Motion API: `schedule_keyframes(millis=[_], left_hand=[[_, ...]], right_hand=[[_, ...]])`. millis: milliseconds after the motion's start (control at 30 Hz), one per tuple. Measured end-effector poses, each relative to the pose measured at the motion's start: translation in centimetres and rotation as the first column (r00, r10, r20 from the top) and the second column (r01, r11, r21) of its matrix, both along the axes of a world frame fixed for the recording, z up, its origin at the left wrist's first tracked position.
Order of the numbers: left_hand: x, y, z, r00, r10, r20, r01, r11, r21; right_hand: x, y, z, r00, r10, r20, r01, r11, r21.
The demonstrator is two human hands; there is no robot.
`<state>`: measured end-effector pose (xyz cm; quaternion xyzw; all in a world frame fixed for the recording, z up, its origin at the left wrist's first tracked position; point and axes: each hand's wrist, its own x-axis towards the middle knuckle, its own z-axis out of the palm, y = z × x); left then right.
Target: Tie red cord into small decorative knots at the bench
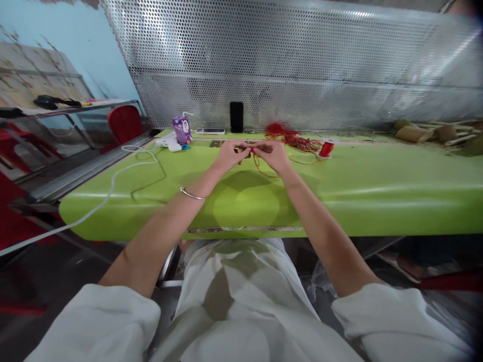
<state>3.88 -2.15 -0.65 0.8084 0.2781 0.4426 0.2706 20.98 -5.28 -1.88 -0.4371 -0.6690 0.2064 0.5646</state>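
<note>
At twelve o'clock over the desk (377, 173), red thread (252, 149) is pinched by closed fingers of the left hand (229, 154) and right hand (273, 153); it is seemingly being worked, steady grip being required.

Perforated metal panel (302, 55); blue wall (88, 45); red chair (125, 123); floor (71, 279) dim, perhaps concrete
</note>
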Motion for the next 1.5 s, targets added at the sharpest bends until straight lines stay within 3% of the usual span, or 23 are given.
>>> schedule_keyframes(millis=[500, 733, 900, 1200, 1500], left_hand=[[0.2, 0.4, 0.0, 0.999, -0.040, 0.025, 0.042, 0.997, -0.070], [0.4, 0.2, -0.4, 0.996, -0.086, -0.037, 0.079, 0.983, -0.165], [0.6, -0.4, -0.4, 0.992, -0.110, -0.069, 0.092, 0.969, -0.228], [0.4, -0.8, -0.2, 0.983, -0.154, -0.101, 0.131, 0.969, -0.208], [0.5, -0.8, 0.0, 0.988, -0.155, -0.018, 0.148, 0.965, -0.218]], right_hand=[[0.0, -0.2, 0.3, 0.981, -0.103, 0.163, 0.087, 0.991, 0.102], [1.1, 1.8, 2.3, 0.972, -0.233, 0.024, 0.229, 0.967, 0.110], [1.8, 4.1, 3.5, 0.973, -0.227, -0.047, 0.231, 0.967, 0.106], [1.5, 6.3, 5.2, 0.981, -0.183, -0.065, 0.190, 0.973, 0.132], [0.8, 6.6, 4.9, 0.974, -0.225, -0.016, 0.226, 0.967, 0.118]])
